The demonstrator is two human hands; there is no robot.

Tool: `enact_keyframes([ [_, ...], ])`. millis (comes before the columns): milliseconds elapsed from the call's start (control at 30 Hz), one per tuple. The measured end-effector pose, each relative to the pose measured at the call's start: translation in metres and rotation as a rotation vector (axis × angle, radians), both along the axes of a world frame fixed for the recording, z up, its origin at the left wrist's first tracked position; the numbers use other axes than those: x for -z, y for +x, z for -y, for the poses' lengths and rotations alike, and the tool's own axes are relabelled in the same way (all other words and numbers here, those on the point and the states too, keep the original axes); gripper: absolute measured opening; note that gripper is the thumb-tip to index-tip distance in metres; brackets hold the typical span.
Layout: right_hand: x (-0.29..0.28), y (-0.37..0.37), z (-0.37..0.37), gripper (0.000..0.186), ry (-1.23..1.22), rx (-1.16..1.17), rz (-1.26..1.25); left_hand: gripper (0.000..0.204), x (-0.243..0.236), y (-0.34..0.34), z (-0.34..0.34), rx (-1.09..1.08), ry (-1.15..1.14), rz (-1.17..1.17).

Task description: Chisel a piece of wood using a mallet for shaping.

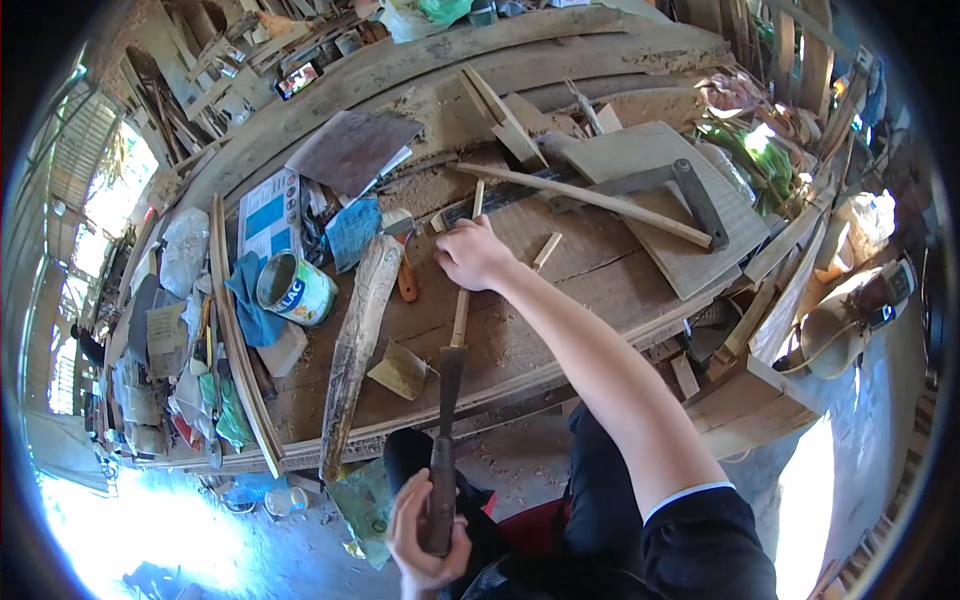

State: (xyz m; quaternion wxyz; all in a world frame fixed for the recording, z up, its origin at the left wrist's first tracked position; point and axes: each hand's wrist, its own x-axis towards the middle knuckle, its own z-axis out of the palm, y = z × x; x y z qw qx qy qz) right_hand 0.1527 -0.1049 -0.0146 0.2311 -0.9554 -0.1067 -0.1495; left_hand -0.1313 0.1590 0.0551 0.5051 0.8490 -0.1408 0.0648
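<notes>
Fingers of the left hand point(425, 548) wrap a dark-bladed tool's point(440, 495) handle, low before the desk point(540, 320); the right hand's point(475, 257) close over a thin wooden strip point(460, 322) on it. 1 rough timber point(358, 350) and 1 can point(308, 290) crowd the left, 1 stick point(600, 200) the far right. The right arm point(610, 370) reaches forward.

The left hand point(425, 540) grips a dark-bladed tool point(442, 462); the right hand point(474, 254) holds 1 wooden strip point(461, 318) over the desk point(580, 285).
</notes>
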Motion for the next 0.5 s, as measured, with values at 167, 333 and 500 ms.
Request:
enact_keyframes([
  [167, 0.004, -0.004, 0.015, 0.026, 0.027, 0.028, -0.010, 0.051, 0.026, 0.006, -0.011, -0.105, 0.005, -0.124],
  [333, 0.005, -0.002, 0.000, 0.026, -0.015, -0.008, -0.015, 0.044, -0.064, 0.027, 0.002, -0.022, 0.253, 0.010],
  [500, 0.003, -0.001, 0.013, 0.025, -0.046, 0.064, -0.012, 0.036, -0.038, 0.031, 0.019, 0.024, 0.324, 0.200],
])
